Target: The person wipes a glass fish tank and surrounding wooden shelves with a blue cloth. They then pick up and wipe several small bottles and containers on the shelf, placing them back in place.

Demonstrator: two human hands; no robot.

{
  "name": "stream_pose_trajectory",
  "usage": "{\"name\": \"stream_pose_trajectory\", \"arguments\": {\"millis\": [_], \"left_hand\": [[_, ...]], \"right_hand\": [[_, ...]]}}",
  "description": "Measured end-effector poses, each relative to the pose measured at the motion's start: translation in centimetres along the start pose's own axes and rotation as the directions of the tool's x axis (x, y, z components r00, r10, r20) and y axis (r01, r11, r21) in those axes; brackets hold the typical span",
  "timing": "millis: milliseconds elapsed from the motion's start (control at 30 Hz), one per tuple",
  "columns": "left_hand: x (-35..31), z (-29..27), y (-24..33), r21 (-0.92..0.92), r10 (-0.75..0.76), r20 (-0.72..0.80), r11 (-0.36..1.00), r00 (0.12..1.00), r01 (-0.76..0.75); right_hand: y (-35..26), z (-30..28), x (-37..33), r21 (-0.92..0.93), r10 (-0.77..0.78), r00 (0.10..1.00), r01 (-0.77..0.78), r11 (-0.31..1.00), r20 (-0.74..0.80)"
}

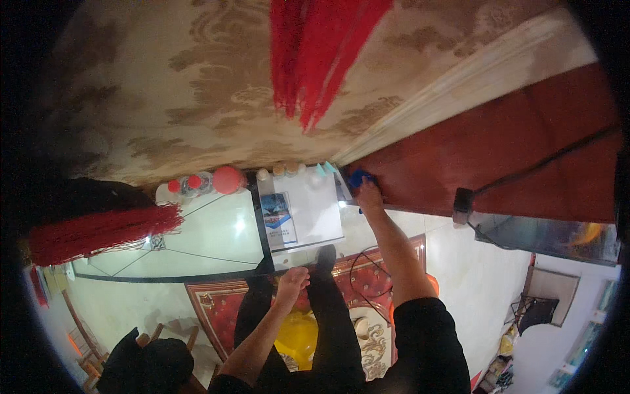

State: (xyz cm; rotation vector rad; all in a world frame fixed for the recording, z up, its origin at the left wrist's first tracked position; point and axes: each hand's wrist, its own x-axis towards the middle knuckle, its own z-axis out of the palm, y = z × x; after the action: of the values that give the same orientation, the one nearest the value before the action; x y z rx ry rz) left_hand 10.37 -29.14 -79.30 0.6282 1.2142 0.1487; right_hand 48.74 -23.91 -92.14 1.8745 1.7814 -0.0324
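Observation:
My right hand (369,196) reaches far forward, closed on a blue cloth (359,176). The cloth lies against the lower left end of a red-brown panel (472,151), beside the far right corner of a white cabinet top (317,213). My left hand (293,285) is held over my legs, just off the near edge of that cabinet, with its fingers curled in and nothing visible in them. On the white top lies a printed blue-and-white packet (278,218). Small jars (279,170) and a clear container (316,178) stand along its back.
Left of the cabinet is a pale glossy tabletop (223,236) with red-capped bottles (195,183) and a round red lid (228,179) at its back. Red tassels (305,59) hang in front. A black cable (538,161) crosses the panel. A patterned red rug (216,308) lies below.

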Motion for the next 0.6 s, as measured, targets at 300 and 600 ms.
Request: {"name": "stream_pose_trajectory", "arguments": {"millis": [300, 600], "left_hand": [[-4.0, 1.1, 2.7, 0.145, 0.086, 0.154, 0.983, 0.984, -0.109], [-9.5, 1.2, 9.3, 0.466, 0.056, 0.310, 0.862, 0.949, -0.202]], "right_hand": [[1.4, -10.6, -14.6, 0.564, 0.216, 0.960, -0.079, 0.822, -0.180], [-0.9, -12.8, -26.6, 0.555, 0.617, 0.186, 0.297, -0.777, 0.764]]}}
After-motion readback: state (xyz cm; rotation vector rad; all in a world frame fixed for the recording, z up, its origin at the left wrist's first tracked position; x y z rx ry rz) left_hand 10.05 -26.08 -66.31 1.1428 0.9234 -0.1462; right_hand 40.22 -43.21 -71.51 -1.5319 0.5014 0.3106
